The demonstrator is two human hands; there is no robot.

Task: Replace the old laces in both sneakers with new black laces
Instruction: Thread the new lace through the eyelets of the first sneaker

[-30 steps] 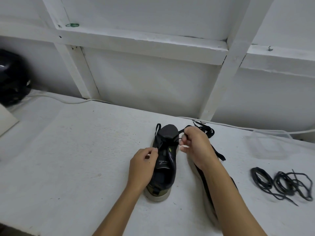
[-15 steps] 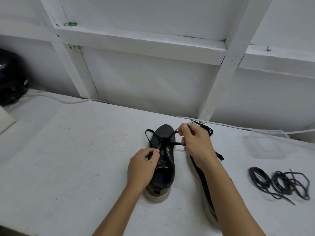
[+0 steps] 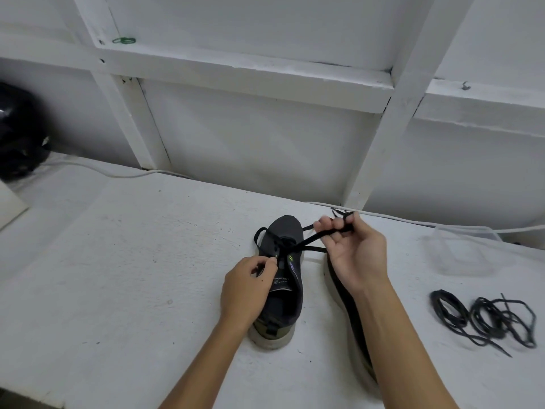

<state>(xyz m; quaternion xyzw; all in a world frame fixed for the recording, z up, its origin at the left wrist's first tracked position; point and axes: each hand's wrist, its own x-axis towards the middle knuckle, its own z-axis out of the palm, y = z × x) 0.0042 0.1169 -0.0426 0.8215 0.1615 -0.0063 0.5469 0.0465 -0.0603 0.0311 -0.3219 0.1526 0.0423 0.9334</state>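
Observation:
A dark sneaker (image 3: 284, 302) with a pale sole stands on the white table (image 3: 118, 276), toe pointing away from me. A black lace (image 3: 306, 240) runs through its front eyelets. My left hand (image 3: 246, 290) pinches the lace's end at the eyelets on the shoe's left side. My right hand (image 3: 355, 250) is raised to the right of the toe, its fingers curled round the other part of the lace and holding it taut. The second sneaker (image 3: 351, 317) lies mostly hidden under my right forearm.
Two bundles of loose black laces (image 3: 483, 317) lie on the table at the right. A clear plastic container (image 3: 463, 249) stands behind them. A white cable (image 3: 97, 171) runs along the wall's foot. A black rounded object (image 3: 17, 134) sits at the far left.
My right hand has drawn the lace up and to the right, away from the toe. A loop of lace now lies to the left of the toe. My left hand stays at the eyelets.

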